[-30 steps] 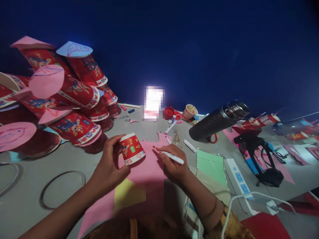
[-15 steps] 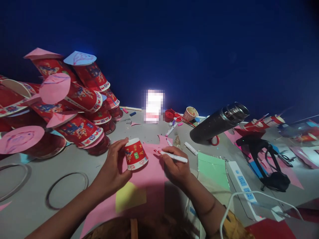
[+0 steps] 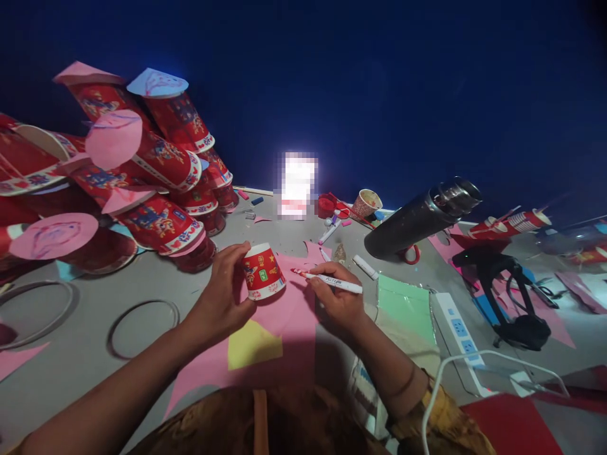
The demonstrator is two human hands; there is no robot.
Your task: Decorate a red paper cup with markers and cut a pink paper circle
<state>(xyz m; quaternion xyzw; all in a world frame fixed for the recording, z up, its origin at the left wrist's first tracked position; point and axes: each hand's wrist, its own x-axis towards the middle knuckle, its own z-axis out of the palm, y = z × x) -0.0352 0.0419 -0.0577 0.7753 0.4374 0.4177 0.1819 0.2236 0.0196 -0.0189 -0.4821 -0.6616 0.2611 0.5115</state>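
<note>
My left hand (image 3: 226, 287) grips a red paper cup (image 3: 264, 275) with white rim bands and gold and green print, its narrower end downturned or upturned slightly toward the left. In my right hand (image 3: 339, 297) is a white marker (image 3: 332, 280), held like a pen. Its red tip points left at the cup, with a small gap between them. Beneath both hands lies a sheet of pink paper (image 3: 296, 335), and a yellow paper piece (image 3: 256, 346) rests on it.
Stacked red cups with paper discs (image 3: 165, 164) rise at the left, near a grey ring (image 3: 142, 328). A black thermos (image 3: 422, 218) leans at the right. A power strip (image 3: 458, 341), white cable (image 3: 439, 385), black strap device (image 3: 509, 297) and green paper (image 3: 405, 306) lie beyond my right arm.
The view has tipped down a little, so most things appear higher. Both hands keep hold of the cup and the marker, and the gap between tip and cup has narrowed slightly.
</note>
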